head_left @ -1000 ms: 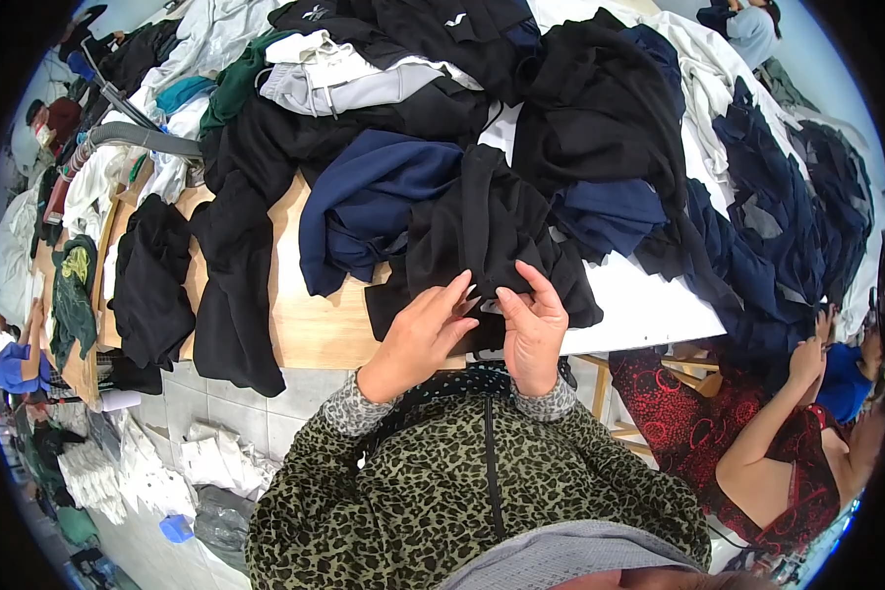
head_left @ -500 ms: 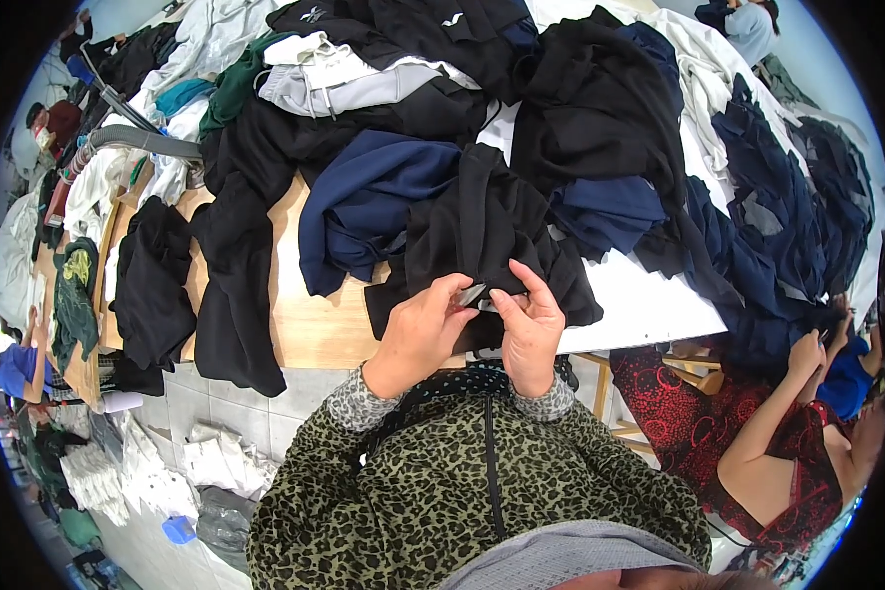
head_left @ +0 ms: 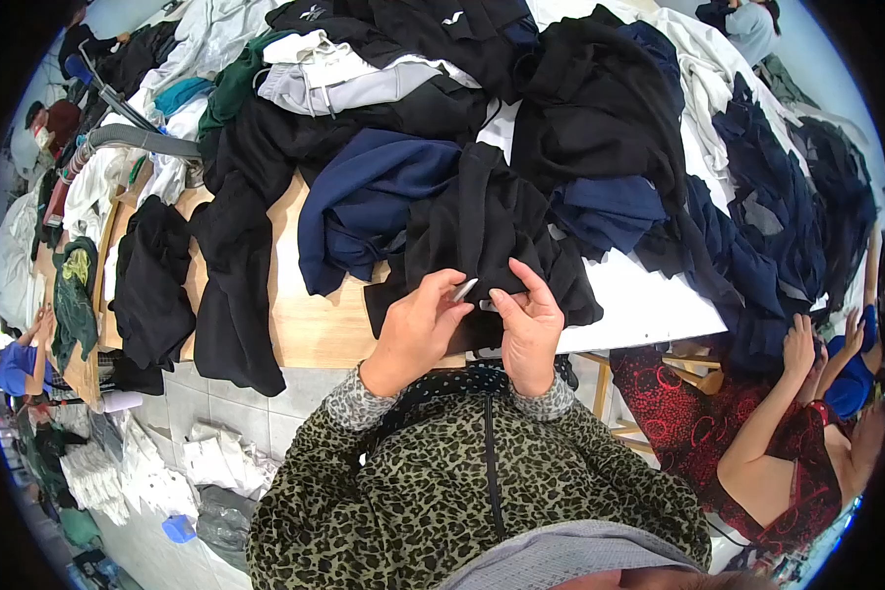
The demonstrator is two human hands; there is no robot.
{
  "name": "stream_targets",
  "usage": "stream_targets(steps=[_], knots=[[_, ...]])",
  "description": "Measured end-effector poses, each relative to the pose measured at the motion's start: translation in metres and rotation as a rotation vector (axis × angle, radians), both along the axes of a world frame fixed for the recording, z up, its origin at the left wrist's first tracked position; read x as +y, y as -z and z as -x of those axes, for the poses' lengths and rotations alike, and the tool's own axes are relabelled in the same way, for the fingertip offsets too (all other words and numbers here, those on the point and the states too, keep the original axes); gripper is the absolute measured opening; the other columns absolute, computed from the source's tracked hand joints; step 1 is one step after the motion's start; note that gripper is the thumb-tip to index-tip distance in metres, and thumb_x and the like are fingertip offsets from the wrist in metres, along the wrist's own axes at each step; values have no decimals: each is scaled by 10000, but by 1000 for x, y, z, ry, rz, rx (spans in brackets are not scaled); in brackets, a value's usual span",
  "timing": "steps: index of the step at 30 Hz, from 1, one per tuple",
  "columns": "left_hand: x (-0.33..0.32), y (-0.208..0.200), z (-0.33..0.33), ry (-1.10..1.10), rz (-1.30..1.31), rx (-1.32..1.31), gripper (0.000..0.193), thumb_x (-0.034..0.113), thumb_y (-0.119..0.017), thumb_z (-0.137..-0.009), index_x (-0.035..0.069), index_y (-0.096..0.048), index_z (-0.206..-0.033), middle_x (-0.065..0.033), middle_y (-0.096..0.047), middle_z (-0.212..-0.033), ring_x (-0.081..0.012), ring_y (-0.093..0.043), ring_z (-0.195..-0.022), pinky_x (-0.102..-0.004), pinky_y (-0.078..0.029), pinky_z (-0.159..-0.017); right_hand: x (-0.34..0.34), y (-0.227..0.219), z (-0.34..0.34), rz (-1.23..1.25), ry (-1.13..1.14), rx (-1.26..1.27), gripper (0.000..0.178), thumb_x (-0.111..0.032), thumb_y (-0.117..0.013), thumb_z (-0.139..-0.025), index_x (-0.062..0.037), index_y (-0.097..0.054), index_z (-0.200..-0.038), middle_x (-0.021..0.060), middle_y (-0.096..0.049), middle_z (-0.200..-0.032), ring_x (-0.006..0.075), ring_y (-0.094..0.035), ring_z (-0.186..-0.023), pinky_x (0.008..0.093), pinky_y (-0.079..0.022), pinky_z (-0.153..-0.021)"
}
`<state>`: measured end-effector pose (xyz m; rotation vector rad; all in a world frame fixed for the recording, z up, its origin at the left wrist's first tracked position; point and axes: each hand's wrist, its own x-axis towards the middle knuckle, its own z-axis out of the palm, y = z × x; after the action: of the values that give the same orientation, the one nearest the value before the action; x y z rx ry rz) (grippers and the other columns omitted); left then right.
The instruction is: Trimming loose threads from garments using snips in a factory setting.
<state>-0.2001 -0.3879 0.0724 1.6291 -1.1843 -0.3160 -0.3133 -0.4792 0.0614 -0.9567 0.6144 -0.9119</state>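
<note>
A black garment (head_left: 482, 221) lies bunched on the table in front of me, its near edge under both hands. My left hand (head_left: 418, 324) is closed, with a small silver pointed piece (head_left: 464, 290) showing between thumb and fingers. Whether this is a blade tip or another tool I cannot make out. My right hand (head_left: 531, 324) grips the garment's near edge, thumb on top and index finger raised; the other fingers are partly hidden. A tiny white spot shows beside the right thumb. Just left of the black garment is a navy blue garment (head_left: 364, 197).
Black garments (head_left: 231, 285) hang over the table's front edge at left. More dark clothes (head_left: 600, 98) and grey shorts (head_left: 354, 88) are heaped behind. A grey hose (head_left: 143, 138) stands at far left. At right, a person in red and black (head_left: 757, 462) handles navy cloth (head_left: 757, 265).
My left hand has turned slightly, and the silver piece now points up to the right, clear of the cloth. My right hand has barely moved. The co-worker's hands at right have shifted.
</note>
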Motion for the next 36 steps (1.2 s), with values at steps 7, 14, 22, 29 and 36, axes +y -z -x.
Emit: stream_targets(steps=[7, 14, 22, 29, 36], knots=[[-12, -10, -4, 24, 42, -61, 323, 73, -714, -753, 32, -572, -1041, -83, -572, -823, -157, -602, -652, -254, -483, -549, -1, 7, 3, 21, -27, 8, 419, 71, -617, -816, 28, -517, -1221, -21, -562, -784, -1, -472, -652, 141, -358, -576], [-30, 3, -15, 113, -107, 954, 105, 129, -597, -886, 28, -569, -885, 39, -519, -670, 0, -362, -468, -162, -282, -424, -6, 10, 5, 13, -69, 37, 390, 66, -618, -811, 32, -541, -1192, -23, -559, -781, 8, -477, -658, 146, -375, -597], [-37, 16, -22, 209, -141, 1300, 104, 133, -610, -876, 35, -575, -889, 34, -511, -671, -4, -373, -443, -165, -280, -390, -10, 6, 1, -158, -67, -64, 365, 77, -612, -808, 54, -539, -1165, 44, -610, -897, 58, -554, -768, 174, -451, -724], [-28, 1, -21, 90, -159, 784, 448, 139, -609, -871, 1, -454, -1268, 26, -517, -767, -18, -433, -643, -164, -355, -546, -14, 7, 2, -182, -54, -82, 356, 70, -626, -805, 51, -543, -1151, 55, -616, -896, 70, -571, -762, 184, -468, -722], [-4, -6, -15, 92, -221, -1, 432, 157, -669, -803, 70, -447, -1162, -150, -642, -839, -301, -647, -762, -351, -506, -640, -15, 5, 2, -145, -49, -76, 359, 62, -629, -809, 50, -540, -1156, 49, -617, -880, 64, -570, -755, 176, -457, -711]])
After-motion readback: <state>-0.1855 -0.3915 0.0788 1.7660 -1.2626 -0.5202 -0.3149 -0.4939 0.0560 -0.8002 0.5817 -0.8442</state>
